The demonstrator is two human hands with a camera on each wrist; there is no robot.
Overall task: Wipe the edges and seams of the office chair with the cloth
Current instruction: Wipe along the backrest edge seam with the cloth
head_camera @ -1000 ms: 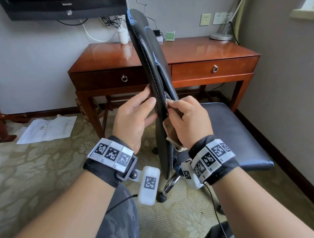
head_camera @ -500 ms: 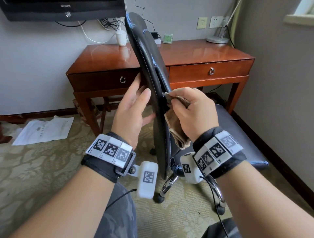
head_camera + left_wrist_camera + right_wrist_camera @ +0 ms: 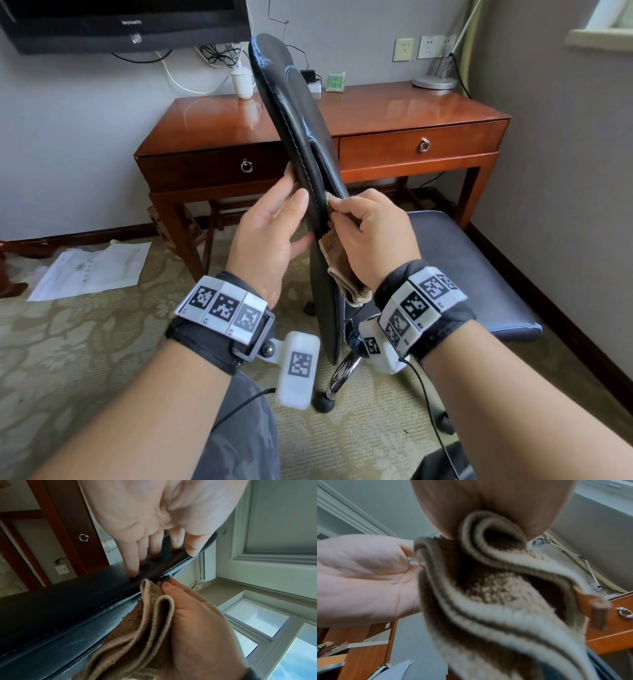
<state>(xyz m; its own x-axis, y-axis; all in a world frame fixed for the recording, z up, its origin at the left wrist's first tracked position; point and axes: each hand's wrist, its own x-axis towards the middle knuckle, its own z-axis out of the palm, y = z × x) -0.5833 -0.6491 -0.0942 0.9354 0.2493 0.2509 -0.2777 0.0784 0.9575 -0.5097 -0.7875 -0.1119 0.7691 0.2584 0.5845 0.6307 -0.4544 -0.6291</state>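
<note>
a patterned beige carpet (image 3: 85,342) covers the floor, with a white sheet of paper (image 3: 92,269) lying on it near the wall. a reddish wooden desk (image 3: 394,106) with two ring-pull drawers stands against the grey wall, under a dark television (image 3: 120,24) with cables hanging below it. a lamp base (image 3: 434,82) sits at the desk's right end.

the black office chair backrest (image 3: 294,130) rises edge-on in front of the person, its stitched seam facing the head camera, with the blue-grey seat (image 3: 462,260) to its right.

the left hand (image 3: 270,236) lies flat against the left face of the backrest, fingers (image 3: 132,561) straight and spread, thumb along the stitched edge; it curls round nothing. the right hand (image 3: 370,233) is clamped on a folded brown cloth (image 3: 337,253) with pale hemmed edges, thumb and fingertips pinching its upper end right against the seam on the backrest's right side, about halfway up. the rest of the cloth (image 3: 137,635) hangs down below the palm, touching the backrest's edge. both wrists wear black straps with printed marker tags.
</note>
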